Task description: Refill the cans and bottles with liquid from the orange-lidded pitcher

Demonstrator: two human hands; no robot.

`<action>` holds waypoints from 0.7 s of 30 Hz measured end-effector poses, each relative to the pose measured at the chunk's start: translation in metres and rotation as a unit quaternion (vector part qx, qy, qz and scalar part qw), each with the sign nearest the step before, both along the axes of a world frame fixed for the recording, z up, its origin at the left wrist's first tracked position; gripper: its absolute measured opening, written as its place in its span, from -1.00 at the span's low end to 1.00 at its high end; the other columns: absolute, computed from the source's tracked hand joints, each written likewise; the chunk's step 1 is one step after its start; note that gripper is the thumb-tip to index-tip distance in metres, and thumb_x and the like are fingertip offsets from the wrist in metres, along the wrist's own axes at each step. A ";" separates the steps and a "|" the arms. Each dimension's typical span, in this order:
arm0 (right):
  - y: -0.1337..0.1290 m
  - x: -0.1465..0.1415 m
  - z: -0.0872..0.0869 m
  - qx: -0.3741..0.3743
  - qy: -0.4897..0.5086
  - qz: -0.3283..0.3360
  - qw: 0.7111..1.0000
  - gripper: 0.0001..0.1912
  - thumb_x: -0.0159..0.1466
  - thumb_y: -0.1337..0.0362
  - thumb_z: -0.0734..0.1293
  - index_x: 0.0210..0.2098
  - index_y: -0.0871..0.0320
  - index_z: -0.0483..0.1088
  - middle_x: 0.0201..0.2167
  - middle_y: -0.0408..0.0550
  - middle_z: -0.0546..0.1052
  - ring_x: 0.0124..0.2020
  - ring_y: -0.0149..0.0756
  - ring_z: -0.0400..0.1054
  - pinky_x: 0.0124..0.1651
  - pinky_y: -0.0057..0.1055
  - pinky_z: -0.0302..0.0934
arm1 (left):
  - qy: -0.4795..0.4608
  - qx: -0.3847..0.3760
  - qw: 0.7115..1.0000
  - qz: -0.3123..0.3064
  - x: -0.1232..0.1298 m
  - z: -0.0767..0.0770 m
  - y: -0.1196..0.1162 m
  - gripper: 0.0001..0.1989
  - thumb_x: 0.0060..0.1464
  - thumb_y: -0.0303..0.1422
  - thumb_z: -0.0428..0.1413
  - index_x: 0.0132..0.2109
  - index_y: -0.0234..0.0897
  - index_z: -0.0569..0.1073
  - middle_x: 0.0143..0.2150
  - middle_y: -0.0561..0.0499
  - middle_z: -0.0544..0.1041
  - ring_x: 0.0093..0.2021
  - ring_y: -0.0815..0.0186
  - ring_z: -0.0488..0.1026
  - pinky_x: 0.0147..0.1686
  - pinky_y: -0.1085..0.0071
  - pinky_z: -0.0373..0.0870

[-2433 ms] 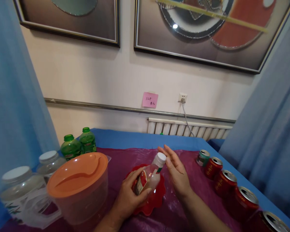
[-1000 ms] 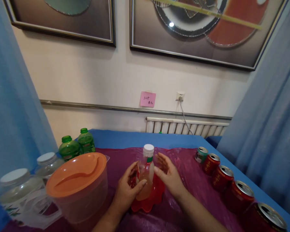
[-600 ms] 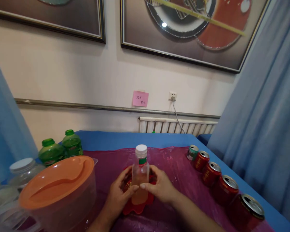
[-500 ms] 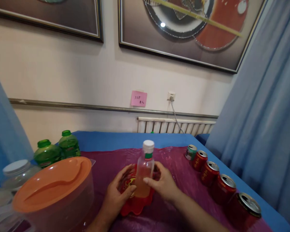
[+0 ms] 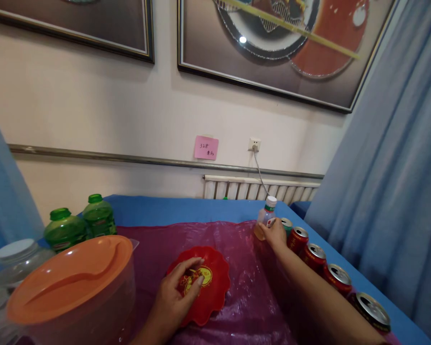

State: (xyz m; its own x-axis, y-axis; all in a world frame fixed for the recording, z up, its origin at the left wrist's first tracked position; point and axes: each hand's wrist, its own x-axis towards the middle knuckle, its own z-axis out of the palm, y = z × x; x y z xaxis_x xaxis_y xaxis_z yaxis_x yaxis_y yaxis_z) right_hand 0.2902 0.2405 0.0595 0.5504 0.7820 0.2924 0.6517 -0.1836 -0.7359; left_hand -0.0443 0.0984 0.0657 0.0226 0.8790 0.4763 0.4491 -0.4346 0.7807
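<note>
My right hand (image 5: 274, 233) grips a clear plastic bottle (image 5: 266, 214) with a white cap and a pale amber liquid low inside. The bottle is upright, at the far right of the purple sheet, beside the green-topped can (image 5: 286, 224). My left hand (image 5: 175, 292) is over the left part of a red scalloped plate (image 5: 215, 287) with yellow print in its middle. Its thumb and fingers are apart with nothing between them. Whether that hand touches the plate I cannot tell.
Red drink cans (image 5: 314, 258) run in a row along the right edge. A clear tub with an orange lid (image 5: 72, 282) stands at the left, with green bottles (image 5: 99, 215) and a white-lidded jar (image 5: 17, 258) behind it. Purple plastic (image 5: 251, 306) covers the blue table.
The bottle has gone from above the red plate to the far right, carried in my right hand. My left hand has let go of it and stays over the plate.
</note>
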 end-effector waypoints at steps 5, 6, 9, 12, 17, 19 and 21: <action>0.016 0.002 -0.014 -0.032 -0.011 -0.020 0.999 -0.59 0.08 0.06 0.47 -0.22 0.16 0.33 -0.22 0.20 0.56 -0.18 0.04 0.48 -0.22 -0.27 0.23 | 0.005 -0.004 1.000 -0.001 0.001 0.000 0.000 -0.69 0.06 -0.20 0.19 -0.04 -0.12 0.59 -0.11 -0.09 0.69 -0.12 0.10 0.64 -0.03 0.16 0.57; 0.018 0.002 -0.015 -0.033 -0.010 -0.020 0.999 -0.58 0.08 0.06 0.47 -0.21 0.17 0.33 -0.21 0.21 0.56 -0.18 0.04 0.48 -0.21 -0.27 0.23 | 0.005 -0.004 1.000 -0.001 0.001 -0.001 0.000 -0.70 0.06 -0.21 0.19 -0.05 -0.12 0.59 -0.11 -0.09 0.70 -0.13 0.11 0.64 -0.04 0.17 0.57; 0.022 0.001 -0.013 -0.029 -0.001 -0.017 0.999 -0.58 0.07 0.07 0.47 -0.21 0.17 0.34 -0.19 0.22 0.56 -0.15 0.07 0.47 -0.17 -0.24 0.26 | 0.007 0.001 1.000 -0.007 0.001 -0.005 0.001 -0.72 0.07 -0.23 0.19 -0.06 -0.10 0.59 -0.11 -0.07 0.70 -0.13 0.12 0.64 -0.06 0.21 0.58; 0.016 -0.001 -0.008 -0.010 0.016 -0.015 1.000 -0.56 0.05 0.08 0.47 -0.18 0.19 0.36 -0.13 0.25 0.55 -0.05 0.11 0.44 -0.08 -0.18 0.28 | 0.009 0.004 1.000 -0.013 0.001 -0.007 0.002 -0.72 0.08 -0.25 0.18 -0.04 -0.09 0.58 -0.11 -0.07 0.70 -0.13 0.14 0.64 -0.06 0.20 0.57; -0.043 -0.033 -0.005 0.054 0.047 0.032 0.997 -0.50 0.11 0.14 0.39 0.01 0.22 0.36 0.08 0.28 0.45 0.19 0.15 0.28 0.19 -0.01 0.19 | 0.002 0.016 1.000 -0.021 0.005 0.001 -0.004 -0.77 0.09 -0.32 0.15 -0.09 -0.12 0.58 -0.16 -0.04 0.70 -0.17 0.18 0.64 -0.11 0.26 0.57; -0.088 -0.062 -0.011 0.072 0.059 0.107 0.990 -0.55 0.13 0.14 0.39 0.01 0.09 0.40 0.06 0.07 0.50 0.13 -0.01 0.37 0.18 -0.11 0.26 | 0.009 0.033 0.999 -0.030 0.007 0.005 -0.008 -0.79 0.11 -0.35 0.13 -0.11 -0.11 0.58 -0.18 -0.01 0.69 -0.18 0.21 0.63 -0.12 0.31 0.56; -0.137 -0.098 -0.020 0.108 0.110 0.267 0.951 -0.61 0.20 0.17 0.35 0.04 -0.02 0.44 0.05 -0.05 0.53 0.07 -0.09 0.42 0.14 -0.15 0.31 | 0.017 0.059 0.997 -0.038 0.009 0.007 -0.010 -0.81 0.13 -0.37 0.12 -0.12 -0.11 0.58 -0.19 0.01 0.69 -0.19 0.24 0.63 -0.12 0.34 0.55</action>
